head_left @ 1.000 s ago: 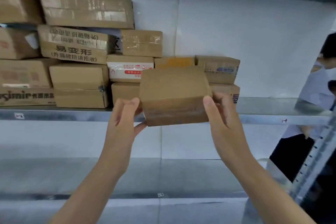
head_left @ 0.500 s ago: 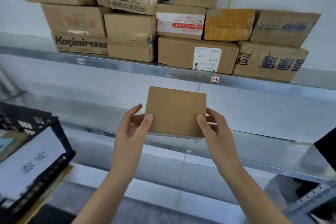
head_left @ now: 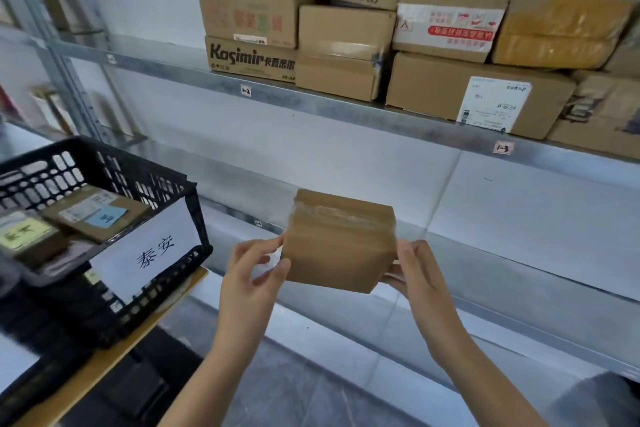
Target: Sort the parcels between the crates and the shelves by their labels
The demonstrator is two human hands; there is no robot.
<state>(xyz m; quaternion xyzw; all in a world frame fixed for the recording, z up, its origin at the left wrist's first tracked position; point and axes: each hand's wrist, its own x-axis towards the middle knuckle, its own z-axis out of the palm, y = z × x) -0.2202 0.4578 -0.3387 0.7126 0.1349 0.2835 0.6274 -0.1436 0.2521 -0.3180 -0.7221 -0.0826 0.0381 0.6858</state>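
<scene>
Small taped cardboard parcel (head_left: 341,246) pinched at lower centre, no label in sight.
Held only by fingers of the left grip (head_left: 252,276) and right grip (head_left: 417,274) at opposite sides, clear of the black crate (head_left: 192,196) at left; could slip on glossy tape (head_left: 343,213) while turning, or land in the wrong place if sorted before finding a label.

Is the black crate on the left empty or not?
Not empty: the black crate holds at least two parcels, with blue and yellow stickers.
</scene>
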